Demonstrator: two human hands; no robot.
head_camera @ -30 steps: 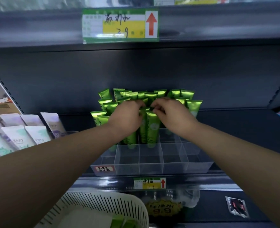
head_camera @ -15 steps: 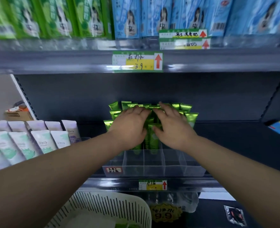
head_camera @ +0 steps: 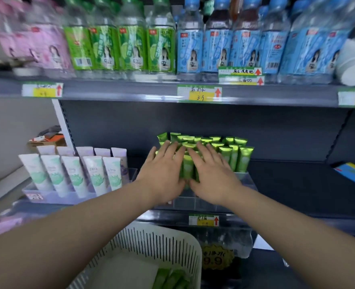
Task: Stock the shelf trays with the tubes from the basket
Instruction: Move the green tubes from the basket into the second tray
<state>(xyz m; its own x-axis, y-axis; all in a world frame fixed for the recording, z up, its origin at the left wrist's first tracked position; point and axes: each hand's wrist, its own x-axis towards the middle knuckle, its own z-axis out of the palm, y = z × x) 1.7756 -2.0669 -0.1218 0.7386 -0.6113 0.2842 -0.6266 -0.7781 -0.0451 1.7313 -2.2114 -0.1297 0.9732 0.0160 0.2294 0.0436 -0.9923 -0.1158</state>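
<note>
Several green tubes (head_camera: 238, 155) stand upright in a clear divided tray (head_camera: 248, 182) on the dark middle shelf. My left hand (head_camera: 162, 174) lies flat with straight, spread fingers against the left tubes. Beside it my right hand (head_camera: 211, 174) is spread the same way over the middle tubes; neither hand grips anything. Between the two hands a front green tube (head_camera: 188, 167) shows. The white slotted basket (head_camera: 172, 245) sits at the bottom, with a few green tubes (head_camera: 170, 278) lying inside it.
White and lilac tubes (head_camera: 72, 174) fill a tray to the left. Green and blue drink bottles (head_camera: 159, 44) line the upper shelf above a price tag (head_camera: 199, 93). A blue packet (head_camera: 354, 174) lies on the shelf at far right. A yellow 9.9 sticker (head_camera: 216, 259) sits below.
Both hands went from pinching a tube's top with curled fingers to lying flat and spread on the tubes. The camera tilted upward, bringing the bottle shelf into view.
</note>
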